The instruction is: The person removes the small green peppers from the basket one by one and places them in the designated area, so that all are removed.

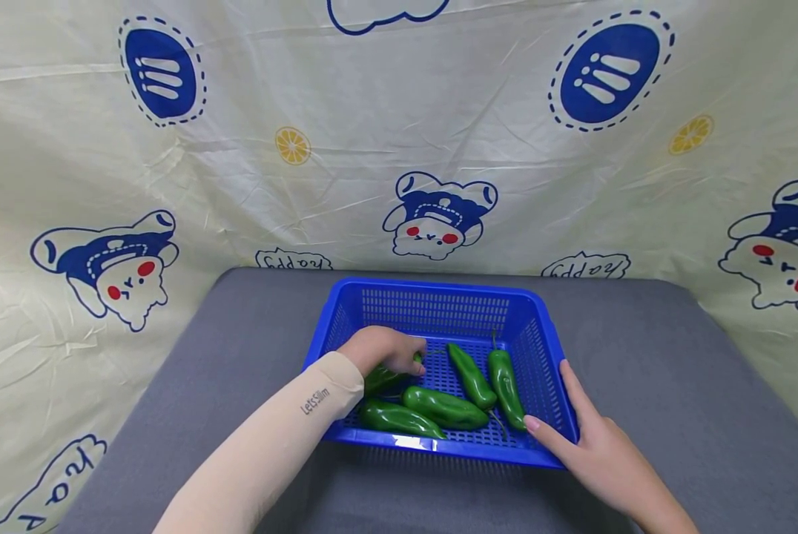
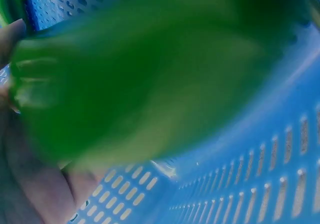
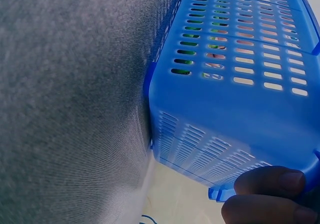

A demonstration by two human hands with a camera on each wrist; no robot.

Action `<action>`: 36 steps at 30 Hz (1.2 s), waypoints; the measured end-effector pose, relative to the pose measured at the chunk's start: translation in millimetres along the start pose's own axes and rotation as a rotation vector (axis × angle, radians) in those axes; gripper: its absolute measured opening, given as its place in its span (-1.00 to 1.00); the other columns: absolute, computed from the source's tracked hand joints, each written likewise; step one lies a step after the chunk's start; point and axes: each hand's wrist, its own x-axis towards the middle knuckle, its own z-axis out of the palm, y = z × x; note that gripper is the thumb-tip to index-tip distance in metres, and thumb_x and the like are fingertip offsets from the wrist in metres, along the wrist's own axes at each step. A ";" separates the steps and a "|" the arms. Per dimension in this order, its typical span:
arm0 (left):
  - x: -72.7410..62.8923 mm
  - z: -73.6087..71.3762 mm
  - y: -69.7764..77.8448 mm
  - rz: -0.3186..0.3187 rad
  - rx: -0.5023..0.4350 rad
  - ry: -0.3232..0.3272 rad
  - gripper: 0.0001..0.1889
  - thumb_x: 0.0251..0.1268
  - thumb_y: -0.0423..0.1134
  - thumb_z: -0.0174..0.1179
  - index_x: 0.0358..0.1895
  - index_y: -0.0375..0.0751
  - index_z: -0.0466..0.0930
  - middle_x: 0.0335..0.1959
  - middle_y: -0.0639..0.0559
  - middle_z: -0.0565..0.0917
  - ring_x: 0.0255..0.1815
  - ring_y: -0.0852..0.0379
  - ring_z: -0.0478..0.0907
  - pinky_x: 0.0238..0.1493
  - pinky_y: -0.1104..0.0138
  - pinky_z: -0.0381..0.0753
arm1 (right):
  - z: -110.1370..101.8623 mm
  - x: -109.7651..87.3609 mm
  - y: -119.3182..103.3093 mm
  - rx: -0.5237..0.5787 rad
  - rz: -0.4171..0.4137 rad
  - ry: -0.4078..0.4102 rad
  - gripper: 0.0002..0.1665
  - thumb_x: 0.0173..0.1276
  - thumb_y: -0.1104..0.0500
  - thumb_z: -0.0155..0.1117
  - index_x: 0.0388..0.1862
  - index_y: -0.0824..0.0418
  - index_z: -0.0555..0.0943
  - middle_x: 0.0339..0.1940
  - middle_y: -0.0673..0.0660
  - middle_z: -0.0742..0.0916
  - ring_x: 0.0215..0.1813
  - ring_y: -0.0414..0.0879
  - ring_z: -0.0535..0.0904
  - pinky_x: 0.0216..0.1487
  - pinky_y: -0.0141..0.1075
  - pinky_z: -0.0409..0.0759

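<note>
A blue plastic basket [image 1: 479,449] with slotted walls holds several long green chili peppers. Down inside its left part, my left hand [image 1: 391,348] grips one green chili pepper [image 2: 145,84], which fills much of the left wrist view, blurred. In front of that hand lie two peppers, one along the front wall [image 1: 399,419] and one beside it [image 1: 446,408]. Two more, a slanted pepper [image 1: 471,377] and a stemmed pepper [image 1: 506,389], rest on the right side. My right hand [image 1: 599,449] holds the basket's right rim, thumb inside and fingers against the outer side.
The basket stands on a grey cloth-covered table [image 1: 252,356], with table surface on both sides of it. Behind hangs a pale curtain [image 1: 345,208] printed with blue cartoon figures and orange slices. A beige sleeve [image 1: 272,445] covers my left forearm.
</note>
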 end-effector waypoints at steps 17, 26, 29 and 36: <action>1.3 -1.2 -1.5 0.021 -0.154 0.118 -0.54 0.57 0.02 -0.06 0.31 -0.20 0.22 0.35 -0.18 0.47 0.42 -0.09 0.39 0.40 0.12 0.38 | 0.0 0.4 1.1 -0.015 0.018 -0.007 0.23 0.38 -0.41 0.09 0.61 -0.08 -0.48 0.49 0.46 0.32 0.41 0.43 0.35 0.11 0.34 0.45; 0.4 -1.9 -2.4 0.055 -0.219 0.142 -0.49 0.58 -0.01 -0.07 0.44 0.04 0.02 0.21 -0.18 0.56 0.23 -0.07 0.53 0.27 0.04 0.45 | -0.6 0.9 0.7 -0.012 0.031 -0.022 0.24 0.37 -0.42 0.09 0.60 -0.08 -0.49 0.48 0.47 0.32 0.40 0.42 0.37 0.10 0.32 0.46; 0.5 -2.3 -3.3 0.092 -0.181 0.139 -0.56 0.60 -0.04 -0.11 0.42 0.15 0.08 0.08 -0.08 0.60 0.04 0.02 0.57 0.18 0.08 0.48 | -1.0 1.1 0.5 -0.009 0.032 -0.029 0.24 0.37 -0.42 0.08 0.60 -0.07 -0.50 0.48 0.48 0.32 0.41 0.42 0.36 0.11 0.33 0.46; 0.9 -2.5 -5.9 0.111 -0.144 0.136 -0.84 0.61 -0.03 -0.12 -0.02 0.03 0.38 -0.42 0.10 0.35 -0.41 0.14 0.33 -0.29 0.28 0.37 | -1.9 2.3 0.8 0.000 0.052 -0.059 0.25 0.37 -0.44 0.06 0.59 -0.07 -0.53 0.49 0.47 0.30 0.41 0.41 0.36 0.12 0.32 0.47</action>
